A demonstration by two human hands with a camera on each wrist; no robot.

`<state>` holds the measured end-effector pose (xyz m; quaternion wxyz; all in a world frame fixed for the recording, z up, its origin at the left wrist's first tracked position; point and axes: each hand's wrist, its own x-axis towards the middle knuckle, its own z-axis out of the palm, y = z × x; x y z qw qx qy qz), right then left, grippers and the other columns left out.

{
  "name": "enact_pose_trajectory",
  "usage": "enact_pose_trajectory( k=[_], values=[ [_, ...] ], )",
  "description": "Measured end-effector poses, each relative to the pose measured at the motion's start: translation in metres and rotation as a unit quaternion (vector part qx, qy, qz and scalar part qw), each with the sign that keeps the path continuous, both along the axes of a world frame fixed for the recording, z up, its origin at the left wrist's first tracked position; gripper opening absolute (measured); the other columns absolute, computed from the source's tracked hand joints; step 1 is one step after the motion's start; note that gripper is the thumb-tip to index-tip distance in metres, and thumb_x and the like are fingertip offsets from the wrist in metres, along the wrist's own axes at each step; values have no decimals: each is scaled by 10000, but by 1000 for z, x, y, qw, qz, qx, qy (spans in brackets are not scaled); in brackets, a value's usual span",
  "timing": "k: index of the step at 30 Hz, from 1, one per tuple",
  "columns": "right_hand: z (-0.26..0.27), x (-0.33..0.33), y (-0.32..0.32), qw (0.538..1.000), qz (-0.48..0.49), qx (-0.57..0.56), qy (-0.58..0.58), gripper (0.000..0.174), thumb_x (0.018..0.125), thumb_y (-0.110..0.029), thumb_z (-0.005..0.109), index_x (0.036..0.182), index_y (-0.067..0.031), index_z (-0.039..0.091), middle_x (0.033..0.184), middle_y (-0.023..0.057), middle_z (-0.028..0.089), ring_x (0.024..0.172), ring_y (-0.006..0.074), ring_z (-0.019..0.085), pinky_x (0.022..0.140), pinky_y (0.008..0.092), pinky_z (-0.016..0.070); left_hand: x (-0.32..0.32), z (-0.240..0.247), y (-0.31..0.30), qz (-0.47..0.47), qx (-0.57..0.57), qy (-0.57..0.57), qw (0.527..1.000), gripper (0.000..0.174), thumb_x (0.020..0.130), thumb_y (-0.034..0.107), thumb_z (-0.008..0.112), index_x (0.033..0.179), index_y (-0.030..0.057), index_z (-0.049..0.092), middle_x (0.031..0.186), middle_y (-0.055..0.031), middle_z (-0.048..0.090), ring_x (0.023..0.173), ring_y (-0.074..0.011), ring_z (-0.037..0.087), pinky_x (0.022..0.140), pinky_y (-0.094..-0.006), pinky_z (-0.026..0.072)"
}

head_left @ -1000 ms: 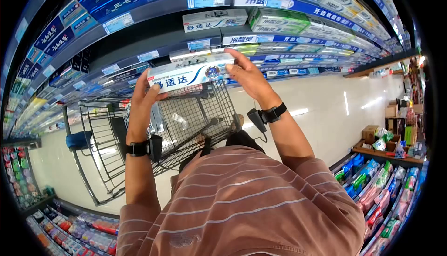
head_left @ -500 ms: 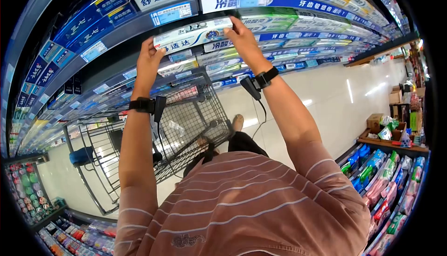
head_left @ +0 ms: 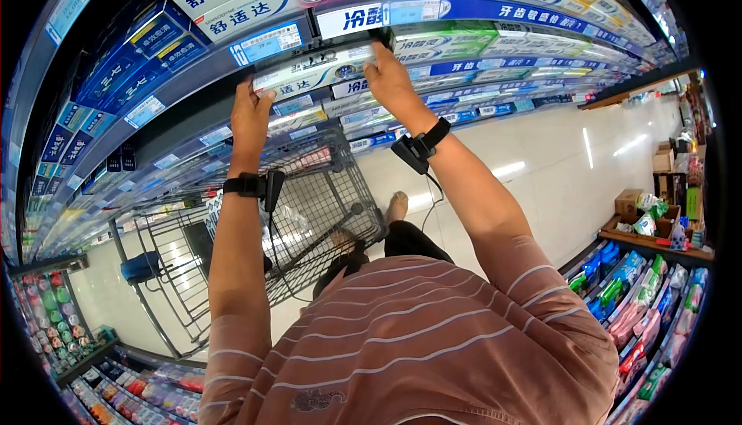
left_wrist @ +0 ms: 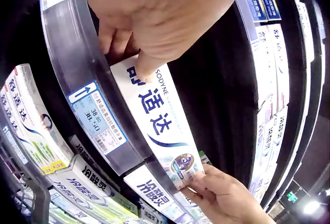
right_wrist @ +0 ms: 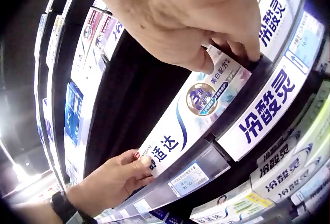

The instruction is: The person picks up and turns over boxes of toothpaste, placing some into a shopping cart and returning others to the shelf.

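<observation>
A long white toothpaste box (head_left: 309,74) lies at the front of a dark shelf opening. In the head view my left hand (head_left: 250,119) pinches its left end and my right hand (head_left: 393,85) grips its right end. The left wrist view shows the box (left_wrist: 157,116) just over the shelf's price strip (left_wrist: 97,116), with the thumb of my left hand (left_wrist: 162,12) on its face. From the right wrist view, the fingers of my right hand (right_wrist: 191,15) curl over the far end of the box (right_wrist: 195,105). Some fingertips are hidden.
Blue boxes (head_left: 137,58) and more white boxes (head_left: 270,0) stack on the neighbouring shelves. A wire shopping cart (head_left: 309,193) stands below my arms on the pale floor (head_left: 495,162). Packaged goods (head_left: 638,293) fill a low rack at the right.
Both hands have carried the box up and away from over the cart to the shelf opening. Over the last half second it has moved slightly further in at its right end.
</observation>
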<state>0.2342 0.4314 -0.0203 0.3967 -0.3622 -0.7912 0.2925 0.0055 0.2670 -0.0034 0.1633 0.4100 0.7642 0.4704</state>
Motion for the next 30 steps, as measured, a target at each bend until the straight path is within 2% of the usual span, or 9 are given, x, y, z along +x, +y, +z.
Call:
enact_pose_trajectory(
  k=[6, 9, 12, 15, 17, 24, 27, 28, 30],
  values=[
    [8, 0, 4, 998, 33, -40, -18, 346, 939, -109, 573, 1233, 65, 522, 1233, 315, 577, 1123, 489, 567, 942, 506, 478, -13, -17, 11, -33, 90, -72, 993, 570, 915, 120, 718, 1408, -11, 464, 1260, -177, 641, 1104, -226, 651, 943, -335, 509],
    [8, -2, 5, 998, 32, -29, -37, 394, 940, -100, 558, 1280, 90, 501, 1270, 331, 555, 1142, 500, 559, 969, 500, 478, -19, -26, 13, -15, 78, -18, 997, 573, 894, 214, 764, 1346, -44, 524, 1194, -182, 658, 1033, -242, 643, 908, -369, 505],
    [7, 7, -4, 998, 39, -39, -20, 535, 971, -142, 540, 1441, 81, 413, 1392, 318, 508, 1272, 469, 514, 1066, 436, 425, -13, 0, 18, 34, 76, 264, 961, 604, 890, 353, 766, 1297, -48, 572, 1209, -235, 652, 1037, -345, 646, 939, -417, 488],
    [9, 12, -15, 999, 37, -28, -16, 549, 973, -141, 541, 1456, 79, 402, 1429, 307, 486, 1309, 464, 493, 1103, 434, 399, 1, 35, 35, -56, -24, 270, 961, 693, 894, 532, 696, 1282, -35, 600, 1279, -292, 608, 1117, -437, 594, 977, -455, 457],
    [8, 16, -19, 999, 40, -35, -5, 537, 954, -110, 547, 1431, 95, 409, 1400, 322, 484, 1290, 470, 491, 1090, 456, 412, 19, 50, 51, -79, -129, 239, 959, 755, 919, 616, 582, 1379, 20, 540, 1378, -243, 563, 1255, -436, 502, 1096, -477, 364],
    [7, 34, -31, 996, 29, -83, 20, 535, 938, -88, 551, 1435, 60, 421, 1376, 281, 509, 1260, 453, 515, 1074, 452, 424, 24, 22, 88, -115, -163, 348, 916, 814, 924, 720, 458, 1441, 94, 515, 1461, -261, 487, 1349, -427, 455, 1138, -491, 334],
    [-2, 40, -26, 997, 19, -71, 2, 528, 960, -87, 555, 1459, 22, 421, 1403, 247, 530, 1277, 355, 556, 1057, 401, 453, 38, 22, 90, -101, -200, 338, 914, 824, 931, 730, 418, 1471, 111, 482, 1505, -237, 445, 1391, -406, 407, 1166, -512, 276],
    [-1, 41, -26, 996, 25, -82, 11, 531, 941, -90, 554, 1432, 62, 422, 1352, 281, 526, 1255, 429, 528, 1070, 432, 427, 40, 22, 92, -94, -211, 333, 914, 819, 930, 723, 431, 1479, 116, 477, 1526, -222, 425, 1415, -393, 378, 1181, -513, 244],
    [-1, 41, -27, 995, 24, -95, 6, 532, 941, -94, 555, 1432, 63, 422, 1349, 281, 527, 1248, 432, 531, 1066, 435, 430, 42, 23, 97, -91, -234, 322, 913, 805, 935, 709, 438, 1496, 132, 460, 1566, -201, 378, 1450, -379, 331, 1198, -534, 197]
  ],
)
